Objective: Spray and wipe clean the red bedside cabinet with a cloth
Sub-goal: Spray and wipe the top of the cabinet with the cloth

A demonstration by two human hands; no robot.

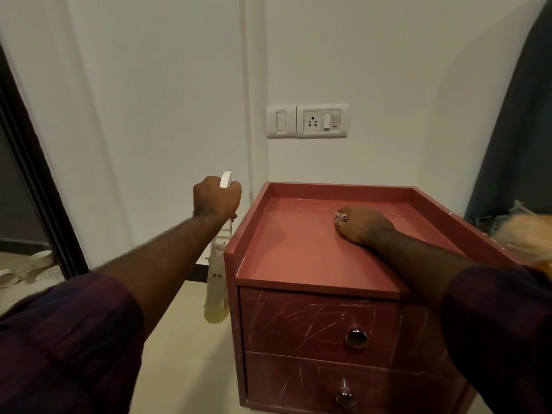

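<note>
Red bedside cabinet (292, 252) stands on the pale floor against the white wall, right of centre, its recessed top facing the camera.

At far left a dark door frame (35, 189) runs up the edge. Next comes the left hand (216, 200), fingers curled tight round the white trigger head of the spray bottle (215, 291). The bottle's cloudy, translucent plastic body hangs just beside the cabinet's left wall. On the top, the right hand (366, 224) lies palm down with fingers bent over the cloth (342, 217). Only a small striped scrap of the cloth shows at the fingertips; the rest is hidden.

The step in hand looks like wiping the top, with the spray held aside. The next move probably calls for firm sweeps into the corners, where the raised rim on three sides would trap liquid. After that the bottle would have to come round to the fronts.

The top is a smooth, glossy laminate with faint pale streaks. Two flat drawer fronts below are heavily scratched, each with a round, shiny metal knob (357, 338). A white switch plate (307, 121) sits on the wall above, and a dark curtain (513, 115) hangs at far right.
</note>
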